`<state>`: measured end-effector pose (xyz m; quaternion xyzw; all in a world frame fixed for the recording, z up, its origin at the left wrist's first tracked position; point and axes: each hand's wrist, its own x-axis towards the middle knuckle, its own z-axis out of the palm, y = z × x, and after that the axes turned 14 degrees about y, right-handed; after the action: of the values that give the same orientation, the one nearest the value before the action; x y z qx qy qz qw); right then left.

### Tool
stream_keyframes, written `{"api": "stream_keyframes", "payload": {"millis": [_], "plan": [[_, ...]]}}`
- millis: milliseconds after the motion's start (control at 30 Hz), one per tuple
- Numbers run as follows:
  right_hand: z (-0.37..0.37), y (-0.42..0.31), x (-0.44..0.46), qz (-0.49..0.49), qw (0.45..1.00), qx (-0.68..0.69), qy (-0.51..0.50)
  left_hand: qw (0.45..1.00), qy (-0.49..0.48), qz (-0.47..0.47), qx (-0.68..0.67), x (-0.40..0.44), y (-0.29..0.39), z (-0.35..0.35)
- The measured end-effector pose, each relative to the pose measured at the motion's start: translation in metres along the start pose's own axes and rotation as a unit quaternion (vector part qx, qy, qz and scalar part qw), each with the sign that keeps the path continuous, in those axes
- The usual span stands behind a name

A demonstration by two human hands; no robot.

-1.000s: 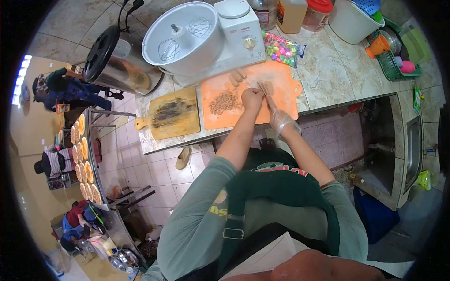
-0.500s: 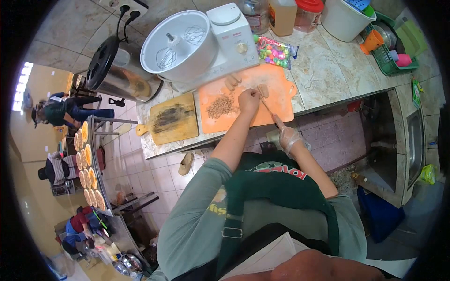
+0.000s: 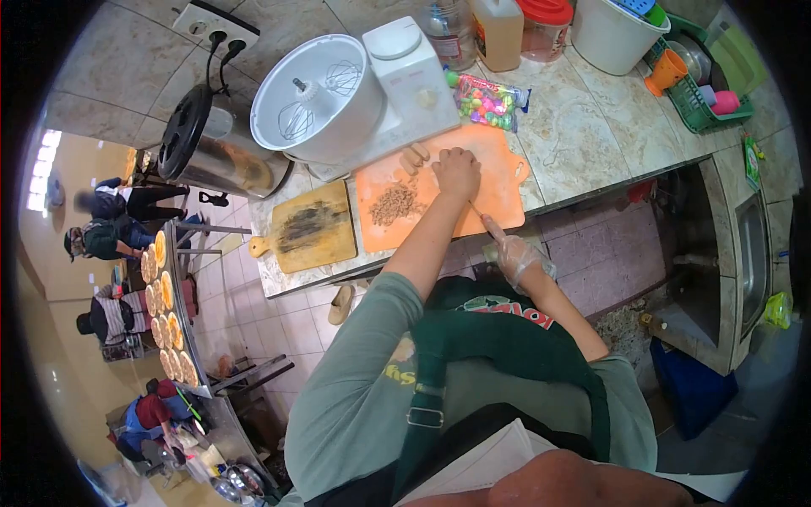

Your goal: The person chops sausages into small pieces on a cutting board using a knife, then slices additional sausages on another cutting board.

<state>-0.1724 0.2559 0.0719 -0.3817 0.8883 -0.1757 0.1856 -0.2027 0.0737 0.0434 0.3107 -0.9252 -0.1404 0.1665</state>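
Fingers bent and palm down, my left hand [image 3: 457, 175] covers part of the orange cutting board [image 3: 503, 190]; what lies under it is hidden. My right hand [image 3: 519, 256], in a clear plastic glove, grips a knife [image 3: 491, 225] by its handle at the board's front edge. The knife's blade points up toward my left hand, its tip hidden. A pile of chopped brown pieces [image 3: 394, 204] lies on the left of the board. Several uncut sausage-like pieces [image 3: 414, 158] rest near the board's back edge.
A wooden board [image 3: 312, 228] lies left of the orange one. Behind stand a white mixer [image 3: 411, 72], a steel urn [image 3: 228, 160] and a candy bag [image 3: 490, 103]. A green basket [image 3: 708, 110] is at right. People stand by a table with round flatbreads [image 3: 166, 291] at far left.
My left hand has moved from beside the cut strips to over them and flattened downward, so they no longer show. My right hand has drawn the knife back toward my body.
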Motion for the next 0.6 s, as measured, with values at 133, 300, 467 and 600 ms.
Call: {"api": "stream_keyframes", "payload": {"millis": [133, 300, 467, 600], "plan": [[-0.005, -0.013, 0.012, 0.024, 0.995, 0.095, -0.021, 0.993, 0.002, -0.006, -0.115, -0.004, 0.002, -0.003], [0.040, 0.007, 0.035, -0.045, 0.991, 0.122, 0.042, 0.906, 0.005, -0.232, -0.355, -0.001, -0.036, -0.010], [0.050, 0.017, 0.045, 0.001, 0.984, 0.171, 0.050, 0.914, 0.023, -0.271, -0.301, -0.008, -0.072, -0.004], [0.048, 0.015, 0.047, 0.045, 0.982, 0.181, 0.028, 0.922, -0.021, -0.278, -0.267, -0.018, -0.061, -0.010]]}}
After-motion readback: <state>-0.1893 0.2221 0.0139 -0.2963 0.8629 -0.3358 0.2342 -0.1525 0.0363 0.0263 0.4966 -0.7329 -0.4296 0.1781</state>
